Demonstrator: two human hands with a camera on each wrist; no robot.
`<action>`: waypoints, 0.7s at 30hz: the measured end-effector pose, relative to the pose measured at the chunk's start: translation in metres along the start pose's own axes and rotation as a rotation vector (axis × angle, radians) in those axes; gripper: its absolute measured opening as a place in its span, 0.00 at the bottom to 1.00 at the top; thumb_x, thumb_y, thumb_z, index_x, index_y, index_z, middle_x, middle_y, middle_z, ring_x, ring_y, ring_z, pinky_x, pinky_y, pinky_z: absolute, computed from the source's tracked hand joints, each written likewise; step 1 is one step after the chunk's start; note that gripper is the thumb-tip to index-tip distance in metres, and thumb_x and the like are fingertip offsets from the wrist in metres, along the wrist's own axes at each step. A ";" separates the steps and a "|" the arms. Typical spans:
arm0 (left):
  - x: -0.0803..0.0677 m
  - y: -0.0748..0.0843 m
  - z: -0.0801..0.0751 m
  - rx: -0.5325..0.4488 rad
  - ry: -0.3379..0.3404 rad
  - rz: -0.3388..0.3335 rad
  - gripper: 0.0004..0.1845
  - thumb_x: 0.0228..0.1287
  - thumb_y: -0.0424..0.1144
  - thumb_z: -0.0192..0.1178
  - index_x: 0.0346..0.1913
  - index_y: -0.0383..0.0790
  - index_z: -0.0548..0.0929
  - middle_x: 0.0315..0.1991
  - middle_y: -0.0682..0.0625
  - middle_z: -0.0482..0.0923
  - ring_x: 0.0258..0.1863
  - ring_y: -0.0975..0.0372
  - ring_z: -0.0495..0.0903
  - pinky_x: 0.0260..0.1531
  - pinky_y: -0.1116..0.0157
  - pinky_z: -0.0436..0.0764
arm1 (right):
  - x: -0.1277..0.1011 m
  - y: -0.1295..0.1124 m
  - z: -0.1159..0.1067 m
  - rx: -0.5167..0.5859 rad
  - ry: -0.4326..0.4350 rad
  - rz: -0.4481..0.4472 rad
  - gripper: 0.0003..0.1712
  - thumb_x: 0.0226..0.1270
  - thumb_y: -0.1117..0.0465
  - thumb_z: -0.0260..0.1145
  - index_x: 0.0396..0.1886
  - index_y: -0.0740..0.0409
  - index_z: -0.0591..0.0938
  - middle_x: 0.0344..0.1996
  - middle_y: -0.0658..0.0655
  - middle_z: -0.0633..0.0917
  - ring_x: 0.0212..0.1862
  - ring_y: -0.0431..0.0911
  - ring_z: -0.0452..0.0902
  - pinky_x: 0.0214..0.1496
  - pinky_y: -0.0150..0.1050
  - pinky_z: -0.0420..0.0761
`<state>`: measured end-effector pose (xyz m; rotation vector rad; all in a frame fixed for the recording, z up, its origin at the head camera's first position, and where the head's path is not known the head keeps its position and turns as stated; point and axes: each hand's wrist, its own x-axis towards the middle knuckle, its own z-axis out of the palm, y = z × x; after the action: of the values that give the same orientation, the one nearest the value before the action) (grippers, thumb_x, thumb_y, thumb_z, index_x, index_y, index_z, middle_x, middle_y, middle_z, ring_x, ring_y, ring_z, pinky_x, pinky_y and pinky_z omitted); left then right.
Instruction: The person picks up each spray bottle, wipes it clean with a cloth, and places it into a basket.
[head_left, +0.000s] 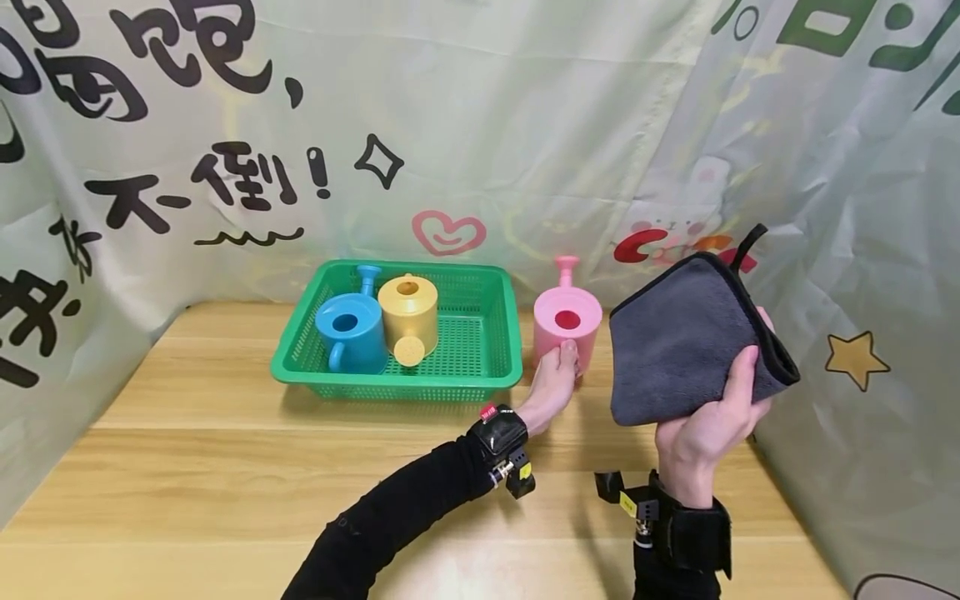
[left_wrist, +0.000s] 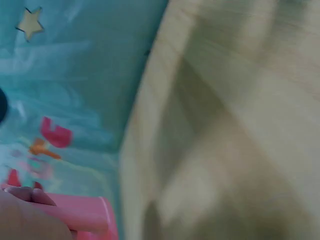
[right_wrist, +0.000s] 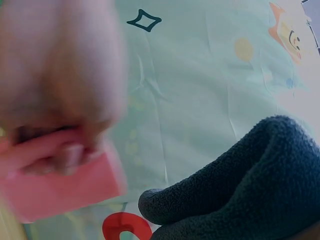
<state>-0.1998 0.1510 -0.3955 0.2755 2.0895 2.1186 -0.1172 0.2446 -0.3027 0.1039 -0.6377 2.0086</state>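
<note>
Pink watering can (head_left: 567, 327) gripped by left hand (head_left: 553, 385) | right hand (head_left: 712, 425) holds grey cloth (head_left: 686, 342) | green basket (head_left: 480, 377) beside

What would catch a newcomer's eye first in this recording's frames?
Most likely the folded dark grey fleece cloth, held up in the right hand at the right of the wooden table. Just left of it, the left hand grips a pink plastic toy watering can standing on the table. Further left, a green plastic mesh basket holds a blue toy watering can and a yellow one.
</note>
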 end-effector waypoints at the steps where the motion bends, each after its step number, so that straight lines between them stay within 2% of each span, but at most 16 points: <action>1: -0.001 0.006 -0.001 0.007 -0.005 0.029 0.19 0.83 0.47 0.38 0.31 0.45 0.68 0.28 0.55 0.65 0.30 0.66 0.66 0.33 0.72 0.67 | 0.000 0.000 0.000 -0.003 0.004 -0.001 0.19 0.77 0.67 0.53 0.61 0.67 0.78 0.61 0.67 0.78 0.61 0.58 0.75 0.61 0.46 0.78; 5: -0.006 0.027 -0.010 0.044 -0.007 0.125 0.19 0.83 0.47 0.38 0.34 0.42 0.71 0.29 0.54 0.65 0.29 0.66 0.65 0.33 0.72 0.67 | 0.002 0.000 0.000 0.016 0.017 -0.005 0.19 0.77 0.68 0.52 0.62 0.68 0.77 0.61 0.67 0.78 0.61 0.57 0.76 0.61 0.46 0.78; 10: -0.018 0.045 -0.026 0.059 0.040 0.248 0.20 0.82 0.47 0.39 0.34 0.39 0.72 0.30 0.52 0.69 0.31 0.66 0.68 0.36 0.73 0.70 | 0.000 0.001 -0.001 0.007 0.003 0.001 0.19 0.76 0.67 0.54 0.62 0.68 0.77 0.63 0.67 0.77 0.62 0.58 0.75 0.62 0.47 0.78; 14: -0.031 0.050 -0.040 -0.022 0.037 0.319 0.19 0.82 0.44 0.42 0.29 0.39 0.69 0.26 0.52 0.66 0.29 0.64 0.66 0.35 0.73 0.69 | -0.005 0.005 -0.001 -0.030 -0.017 0.022 0.20 0.74 0.65 0.58 0.62 0.66 0.78 0.63 0.67 0.78 0.62 0.58 0.76 0.62 0.46 0.79; 18: -0.045 0.049 -0.056 -0.104 0.024 0.342 0.20 0.82 0.41 0.42 0.26 0.42 0.65 0.23 0.52 0.62 0.25 0.63 0.62 0.32 0.72 0.66 | -0.011 0.010 -0.001 -0.045 -0.050 0.075 0.21 0.74 0.63 0.60 0.63 0.65 0.77 0.61 0.66 0.79 0.61 0.56 0.77 0.60 0.45 0.80; 21: -0.055 0.047 -0.070 -0.142 0.030 0.371 0.20 0.81 0.39 0.42 0.24 0.39 0.63 0.22 0.52 0.60 0.24 0.63 0.61 0.30 0.71 0.63 | -0.016 0.015 0.000 -0.061 -0.101 0.109 0.22 0.75 0.62 0.59 0.64 0.64 0.76 0.60 0.64 0.79 0.60 0.54 0.76 0.60 0.44 0.80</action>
<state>-0.1625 0.0690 -0.3503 0.6612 2.0169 2.4742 -0.1220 0.2259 -0.3140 0.1367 -0.7830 2.0966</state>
